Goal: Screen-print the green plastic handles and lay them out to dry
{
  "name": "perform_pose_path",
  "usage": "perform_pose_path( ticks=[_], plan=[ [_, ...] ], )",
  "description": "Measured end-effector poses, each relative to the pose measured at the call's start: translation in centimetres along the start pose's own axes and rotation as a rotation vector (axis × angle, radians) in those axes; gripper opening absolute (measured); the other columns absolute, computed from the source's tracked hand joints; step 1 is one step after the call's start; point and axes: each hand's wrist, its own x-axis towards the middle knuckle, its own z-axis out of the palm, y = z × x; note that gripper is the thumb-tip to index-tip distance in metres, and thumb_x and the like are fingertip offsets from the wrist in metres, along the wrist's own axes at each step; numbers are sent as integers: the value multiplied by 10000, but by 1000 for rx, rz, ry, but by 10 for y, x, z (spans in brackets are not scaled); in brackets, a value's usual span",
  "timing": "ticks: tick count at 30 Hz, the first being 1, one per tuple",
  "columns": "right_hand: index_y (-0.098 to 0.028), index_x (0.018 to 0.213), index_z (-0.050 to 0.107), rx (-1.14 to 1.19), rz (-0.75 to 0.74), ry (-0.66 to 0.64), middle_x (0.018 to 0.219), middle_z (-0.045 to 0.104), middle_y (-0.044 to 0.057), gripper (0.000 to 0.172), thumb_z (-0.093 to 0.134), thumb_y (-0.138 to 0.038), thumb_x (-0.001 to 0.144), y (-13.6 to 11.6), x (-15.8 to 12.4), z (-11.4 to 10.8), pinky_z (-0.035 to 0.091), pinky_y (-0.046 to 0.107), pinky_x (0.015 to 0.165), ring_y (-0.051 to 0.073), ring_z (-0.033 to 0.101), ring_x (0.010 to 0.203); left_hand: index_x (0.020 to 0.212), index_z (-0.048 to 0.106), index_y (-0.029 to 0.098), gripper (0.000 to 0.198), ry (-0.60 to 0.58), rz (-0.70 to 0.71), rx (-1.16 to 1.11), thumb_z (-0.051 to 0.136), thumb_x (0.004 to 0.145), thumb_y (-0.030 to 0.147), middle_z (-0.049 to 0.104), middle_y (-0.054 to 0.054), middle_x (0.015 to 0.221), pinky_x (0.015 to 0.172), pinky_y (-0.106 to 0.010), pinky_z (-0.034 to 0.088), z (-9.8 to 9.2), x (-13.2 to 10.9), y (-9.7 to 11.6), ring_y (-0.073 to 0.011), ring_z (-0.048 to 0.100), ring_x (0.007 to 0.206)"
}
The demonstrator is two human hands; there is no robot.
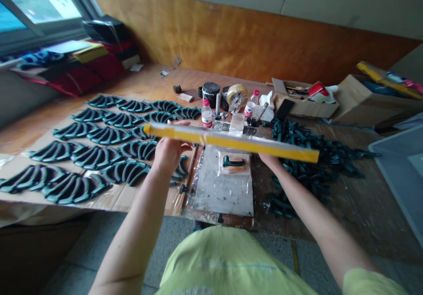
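A long flat screen-printing frame point(231, 143) with yellow edges is held nearly edge-on above the work table. My left hand point(169, 150) is closed around its left part, fingers partly hidden behind it. Under its right part, my right hand point(268, 159) grips from below, mostly covered by the frame. Below lies a grey metal base plate point(223, 193). A dark green curved handle point(233, 162) rests on a small tan pad on that plate. Behind the frame, a clamp point(254, 123) is partly visible.
Rows of green handles point(95, 149) lie on cardboard at left; a loose heap point(304, 154) is at right. Behind stand black pots point(210, 93), red-capped bottles point(206, 115), a tape roll point(237, 96) and cardboard boxes point(355, 99). A translucent bin point(396, 171) is far right.
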Motion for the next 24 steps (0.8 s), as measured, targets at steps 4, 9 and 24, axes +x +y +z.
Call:
perform_pose_path(
  ticks=[4,9,24],
  plan=[
    [-196,1131,607,-27,-238,-148,997,674,71,360,685,-344,812,-13,-42,37,461,327,838,211,603,955,866,626,177,419,-18,-5,-63,542,844,587,640,-17,707,464,-179,444,22,20,15,-93,576,546],
    [-218,1039,665,-156,-280,-204,1011,612,73,188,655,-260,856,-47,-61,37,428,341,874,217,544,993,1060,616,180,442,52,-112,-46,578,842,562,673,-9,740,461,-167,443,16,-19,-36,-84,580,535],
    [-183,1118,674,-509,-75,-343,1067,644,159,292,506,-137,883,39,-99,-7,450,385,801,287,590,991,798,631,145,417,544,-573,232,459,910,507,714,-97,751,517,-224,511,-131,-124,-157,-132,656,570]
  ],
)
